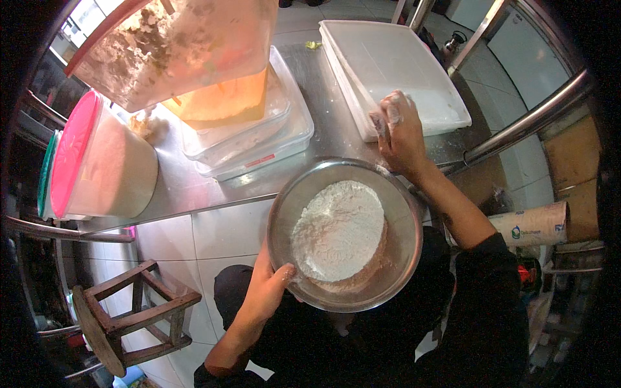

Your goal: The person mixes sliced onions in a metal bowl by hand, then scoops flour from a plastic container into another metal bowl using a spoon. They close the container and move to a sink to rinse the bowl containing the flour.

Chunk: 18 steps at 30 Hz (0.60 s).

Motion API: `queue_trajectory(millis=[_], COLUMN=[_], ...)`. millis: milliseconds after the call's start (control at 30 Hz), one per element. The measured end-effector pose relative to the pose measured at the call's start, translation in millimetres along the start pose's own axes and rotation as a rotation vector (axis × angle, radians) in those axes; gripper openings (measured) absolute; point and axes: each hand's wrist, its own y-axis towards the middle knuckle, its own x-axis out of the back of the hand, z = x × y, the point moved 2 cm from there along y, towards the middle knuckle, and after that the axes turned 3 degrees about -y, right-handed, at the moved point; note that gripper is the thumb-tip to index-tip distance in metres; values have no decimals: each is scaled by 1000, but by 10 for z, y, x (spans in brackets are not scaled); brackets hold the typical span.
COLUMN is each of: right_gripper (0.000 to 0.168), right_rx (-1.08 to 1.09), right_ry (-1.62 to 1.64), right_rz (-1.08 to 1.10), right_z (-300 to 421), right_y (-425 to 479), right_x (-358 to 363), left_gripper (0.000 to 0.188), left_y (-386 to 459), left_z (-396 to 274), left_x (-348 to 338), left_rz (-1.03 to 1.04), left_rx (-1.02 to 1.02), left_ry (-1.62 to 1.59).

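Observation:
My left hand (271, 281) holds the rim of a stainless steel bowl (405, 233) at its lower left, thumb over the edge. White flour-like powder (339, 228) lies in the bowl, which is in front of my body. Beyond the bowl, my right hand (399, 128), dusted white, has its fingers curled at the near left corner of the lid on a flat white plastic container (407, 63). The lid's left edge looks slightly raised from the container. Whether the right fingers grip that edge cannot be made out.
Stacked clear plastic containers (291, 140) stand on the steel table (194, 189), with a large bin (194, 53) above them. Left of these is a pink-lidded tub (116, 165). A wooden stool (140, 315) is on the tiled floor; a steel rail (529, 119) runs at right.

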Motion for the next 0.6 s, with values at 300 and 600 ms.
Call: queue_trajectory(millis=[300, 600], right_gripper=[29, 23], right_rx=[254, 252], right_ry=[-185, -276], right_rz=[-42, -27], right_z=[37, 69], right_y=[-46, -98], right_x=[-89, -153], left_gripper=[60, 61], left_y=[-19, -72], left_z=[32, 18], left_x=[-15, -9], left_rz=[-2, 37], left_rx=[-22, -62], left_ry=[-13, -17])
